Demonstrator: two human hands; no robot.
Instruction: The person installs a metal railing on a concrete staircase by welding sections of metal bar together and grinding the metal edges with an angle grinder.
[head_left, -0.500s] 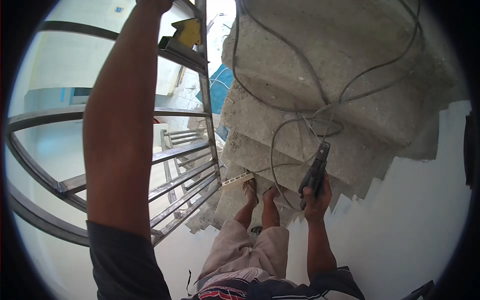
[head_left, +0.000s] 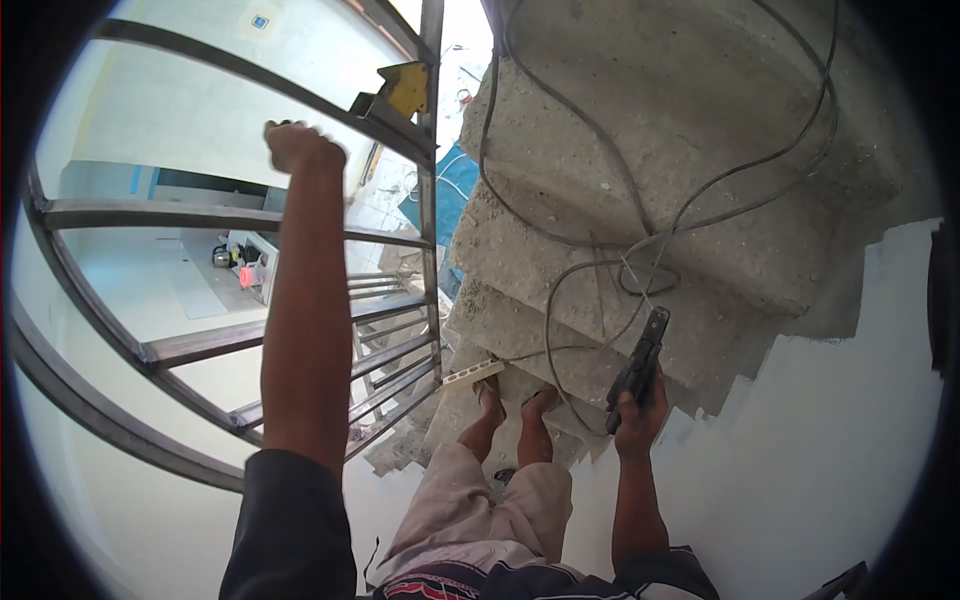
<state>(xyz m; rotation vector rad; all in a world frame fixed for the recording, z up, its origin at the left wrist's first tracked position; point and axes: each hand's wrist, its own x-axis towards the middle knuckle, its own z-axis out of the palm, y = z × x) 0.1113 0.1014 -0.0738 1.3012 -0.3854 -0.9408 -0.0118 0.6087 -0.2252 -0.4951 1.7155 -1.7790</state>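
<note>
Reaching the left hand [head_left: 305, 148] out past the metal railing [head_left: 150, 214], arm stretched up across the bars. Fingers curled in pretty tight, but honestly can't tell from this angle whether holding anything or just making a fist. Near a yellow arrow-shaped piece [head_left: 407, 90] sitting up on the railing, though apart from it.

Gripping a black clamp-style tool [head_left: 637, 372] in the right hand [head_left: 640, 410], narrow closed grip around the handle, well apart from the railing on the stair side. Pointing the tool's tip up and away from the body, with a thin rod [head_left: 628, 272] just beyond the tip.

Loads of dark cable [head_left: 650, 240] looped over the rough concrete stairs [head_left: 540, 215], same side of the railing. Standing on those steps, feet [head_left: 540, 400] close to the railing's lower end, right by a pale strip with holes [head_left: 473, 374]. White-painted wall [head_left: 800, 440] across the stairs from the railing. Blue sheet [head_left: 415, 208] partly visible through and beside the railing.
</note>
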